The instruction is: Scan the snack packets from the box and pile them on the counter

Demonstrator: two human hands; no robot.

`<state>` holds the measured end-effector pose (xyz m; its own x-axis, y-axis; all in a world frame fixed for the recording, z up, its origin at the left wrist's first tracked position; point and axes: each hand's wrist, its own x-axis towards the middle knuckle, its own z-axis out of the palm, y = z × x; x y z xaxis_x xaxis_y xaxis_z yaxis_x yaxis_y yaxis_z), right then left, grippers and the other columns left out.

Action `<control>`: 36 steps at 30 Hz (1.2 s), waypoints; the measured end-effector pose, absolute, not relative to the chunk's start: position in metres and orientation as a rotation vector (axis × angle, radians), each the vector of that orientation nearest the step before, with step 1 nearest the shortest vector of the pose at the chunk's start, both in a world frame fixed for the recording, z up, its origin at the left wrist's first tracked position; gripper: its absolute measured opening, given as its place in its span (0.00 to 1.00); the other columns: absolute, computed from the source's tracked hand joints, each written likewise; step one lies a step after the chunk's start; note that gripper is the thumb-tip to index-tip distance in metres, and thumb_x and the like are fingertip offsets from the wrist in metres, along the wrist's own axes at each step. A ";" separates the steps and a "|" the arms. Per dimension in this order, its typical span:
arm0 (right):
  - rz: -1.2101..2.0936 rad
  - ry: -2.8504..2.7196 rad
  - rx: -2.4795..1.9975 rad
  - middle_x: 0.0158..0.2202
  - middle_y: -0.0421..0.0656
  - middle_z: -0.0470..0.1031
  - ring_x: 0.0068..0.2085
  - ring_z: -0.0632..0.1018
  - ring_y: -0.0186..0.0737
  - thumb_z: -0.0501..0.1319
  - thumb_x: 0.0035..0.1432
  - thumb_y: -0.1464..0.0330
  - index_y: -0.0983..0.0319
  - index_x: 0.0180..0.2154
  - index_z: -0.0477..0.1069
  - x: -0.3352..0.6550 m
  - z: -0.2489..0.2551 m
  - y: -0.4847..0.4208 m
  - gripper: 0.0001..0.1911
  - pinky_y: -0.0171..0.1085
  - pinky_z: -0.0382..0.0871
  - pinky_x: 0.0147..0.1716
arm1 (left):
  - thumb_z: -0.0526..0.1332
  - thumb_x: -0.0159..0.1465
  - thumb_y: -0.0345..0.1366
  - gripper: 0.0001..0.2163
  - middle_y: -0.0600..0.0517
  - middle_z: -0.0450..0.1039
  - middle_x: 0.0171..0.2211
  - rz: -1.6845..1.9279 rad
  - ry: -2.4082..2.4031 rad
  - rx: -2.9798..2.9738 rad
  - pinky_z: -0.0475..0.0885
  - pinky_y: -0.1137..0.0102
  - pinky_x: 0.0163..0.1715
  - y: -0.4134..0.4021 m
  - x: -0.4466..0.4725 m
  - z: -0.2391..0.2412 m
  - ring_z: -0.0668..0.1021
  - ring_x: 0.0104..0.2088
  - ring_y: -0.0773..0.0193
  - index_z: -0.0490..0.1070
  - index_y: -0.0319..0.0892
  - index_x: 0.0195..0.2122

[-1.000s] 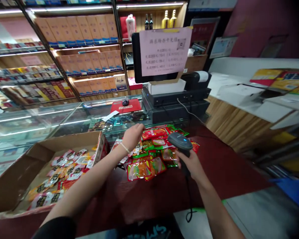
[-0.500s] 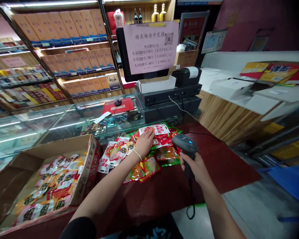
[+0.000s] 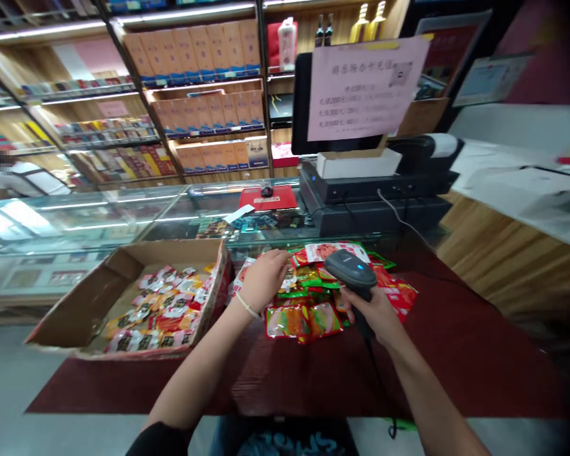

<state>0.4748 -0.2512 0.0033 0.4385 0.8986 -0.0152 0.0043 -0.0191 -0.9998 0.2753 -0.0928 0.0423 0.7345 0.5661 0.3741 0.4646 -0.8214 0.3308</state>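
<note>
My right hand [image 3: 377, 313] is wrapped round the handle of a dark grey barcode scanner [image 3: 349, 271], its cord hanging down toward me. The scanner's head is held over a pile of snack packets [image 3: 311, 275] in red, green and white. At the left side of this pile is my left hand [image 3: 265, 278], fingers stretched out over the packets; whether the fingertips press on one is hard to make out. Two orange-and-green packets [image 3: 304, 320] lie at the near edge. Red packets [image 3: 401, 292] lie right of the scanner, partly behind my right hand.
An open cardboard box [image 3: 88, 301] of small snack packets stands on the left of the dark red counter [image 3: 285, 380]. Behind are a glass showcase [image 3: 171, 209], a screen with a pink paper sign [image 3: 365, 95], and a receipt printer [image 3: 418, 152]. Another person [image 3: 23, 177] is at far left.
The view has turned left. My left hand has shifted to the left side of the pile. Red packets now lie right of the scanner, where bare counter showed before. The scanner stays in my right hand.
</note>
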 end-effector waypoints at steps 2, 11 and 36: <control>0.951 -0.887 -1.395 0.17 0.37 0.68 0.15 0.68 0.33 0.71 0.45 0.50 0.60 0.25 0.68 0.455 0.010 -0.234 0.23 0.34 0.62 0.16 | 0.55 0.69 0.35 0.14 0.46 0.76 0.50 0.695 0.948 2.679 0.71 0.64 0.52 -0.089 0.237 0.049 0.77 0.50 0.56 0.72 0.44 0.53; 1.259 -1.262 -1.273 0.16 0.36 0.67 0.16 0.67 0.32 0.66 0.52 0.49 0.61 0.28 0.67 0.327 0.030 -0.154 0.22 0.34 0.62 0.17 | 0.57 0.68 0.38 0.12 0.49 0.80 0.46 0.882 1.723 2.375 0.73 0.67 0.46 -0.068 0.043 0.034 0.80 0.46 0.57 0.75 0.45 0.48; 1.492 -1.580 -1.203 0.16 0.35 0.67 0.17 0.69 0.35 0.66 0.52 0.54 0.59 0.31 0.66 0.203 0.008 -0.059 0.18 0.35 0.63 0.18 | 0.70 0.49 0.33 0.27 0.46 0.79 0.44 -0.441 1.550 2.177 0.69 0.71 0.39 -0.011 -0.119 -0.009 0.79 0.41 0.55 0.75 0.46 0.52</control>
<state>0.2033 -0.0587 0.0084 -0.3712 0.9190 -0.1326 0.1845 -0.0669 -0.9805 -0.1190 -0.0109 -0.0091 0.3245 0.8092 -0.4898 0.9458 -0.2830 0.1591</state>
